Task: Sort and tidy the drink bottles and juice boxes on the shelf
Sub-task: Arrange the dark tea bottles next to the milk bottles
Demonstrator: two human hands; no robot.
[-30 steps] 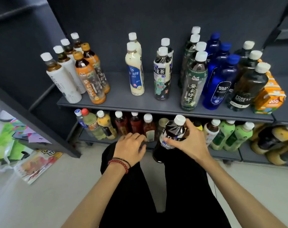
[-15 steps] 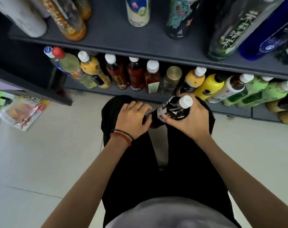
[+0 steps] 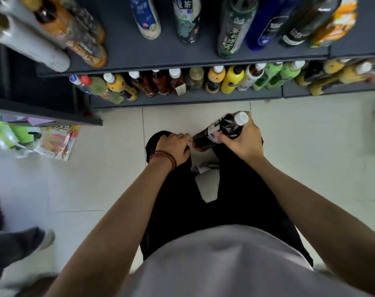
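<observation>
Your right hand (image 3: pixel 242 140) clasps the dark plastic white-capped bottle (image 3: pixel 221 130) near its shoulder, tilting it, likely to read the label. Your left hand (image 3: pixel 173 146) curls against its base; I cannot tell whether it grips. The grey lower shelf (image 3: pixel 182 101) lies beyond both hands.

Lower shelf (image 3: pixel 182 102): no free slot. Its row of bottles (image 3: pixel 231 79) stands side by side along the whole visible front. The upper shelf (image 3: pixel 126 52) overhangs it, so I can enter only low and from the front.

Upper shelf: two bare lanes. One lies between the orange tea bottles (image 3: pixel 83 48) and the cream bottle (image 3: pixel 148 24). The other lies between the cartoon-label bottle (image 3: pixel 186 28) and the green tea bottle (image 3: pixel 231 37).

The tiled floor (image 3: pixel 310 146) before the shelves is open. There my left hand (image 3: pixel 171 146) and right hand (image 3: pixel 242 142) hold the dark bottle (image 3: pixel 223 127).

On the left, snack packets (image 3: pixel 58 142) and a side shelf (image 3: pixel 45 116) block the floor.
</observation>
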